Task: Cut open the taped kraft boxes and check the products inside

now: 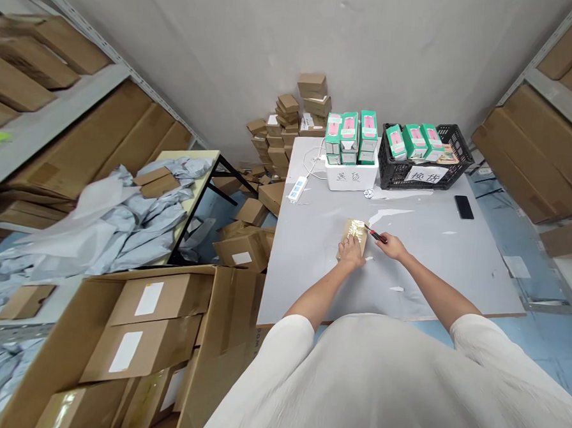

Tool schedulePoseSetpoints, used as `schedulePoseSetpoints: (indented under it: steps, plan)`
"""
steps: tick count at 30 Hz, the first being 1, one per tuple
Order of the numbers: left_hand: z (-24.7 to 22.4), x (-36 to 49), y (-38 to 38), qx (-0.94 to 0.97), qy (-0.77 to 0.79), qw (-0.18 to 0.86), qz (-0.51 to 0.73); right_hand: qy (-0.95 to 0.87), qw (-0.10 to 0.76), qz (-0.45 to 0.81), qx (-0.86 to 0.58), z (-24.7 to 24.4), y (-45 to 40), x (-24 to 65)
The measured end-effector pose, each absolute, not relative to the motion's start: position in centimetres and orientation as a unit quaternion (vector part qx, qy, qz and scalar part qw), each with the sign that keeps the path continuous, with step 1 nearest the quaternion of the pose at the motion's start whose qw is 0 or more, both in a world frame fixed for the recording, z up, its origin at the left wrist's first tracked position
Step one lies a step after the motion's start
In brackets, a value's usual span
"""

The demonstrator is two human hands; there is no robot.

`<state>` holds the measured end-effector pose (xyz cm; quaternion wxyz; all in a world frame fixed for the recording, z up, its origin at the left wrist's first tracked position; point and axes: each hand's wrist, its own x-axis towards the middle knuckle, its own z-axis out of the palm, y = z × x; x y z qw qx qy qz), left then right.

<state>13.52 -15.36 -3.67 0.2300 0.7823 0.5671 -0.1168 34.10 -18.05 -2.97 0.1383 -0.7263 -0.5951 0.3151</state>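
A small brown cardboard box (357,227) with shiny clear tape on top lies on the grey-covered table (312,266). My left hand (351,250) rests on the near part of the box, its fingers spread over the top and pressing it against the table. In my right hand (392,246), closed around the handle, is a red and black utility knife (377,235). Its tip points left and meets the box's upper right edge, though whether the blade is in the tape is too small to tell.
Behind stand a white bin (350,178) and a black crate (393,177), both with green-and-pink boxes. A phone (463,207) and power strip (297,190) lie on the table. A large open carton (233,313) full of boxes is left. More boxes (283,137) are piled behind.
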Motion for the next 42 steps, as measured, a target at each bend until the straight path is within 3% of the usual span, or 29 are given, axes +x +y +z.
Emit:
schedulePoseSetpoints:
  steps: [10,18,42]
  plan:
    - [-3.7,5.4,-11.9,0.865,0.424,0.219,-0.154,-0.622,0.134,0.321,-0.702,-2.8,-18.5,35.8]
    - [-3.4,9.7,-12.7,0.844,0.497,0.194,-0.056,-0.596,0.124,0.323,-0.725,-2.2,-18.8,35.7]
    - [-3.1,8.9,-12.5,0.879,0.426,0.199,-0.079,-0.561,0.130,0.427,-0.698,-0.2,-19.3,36.1]
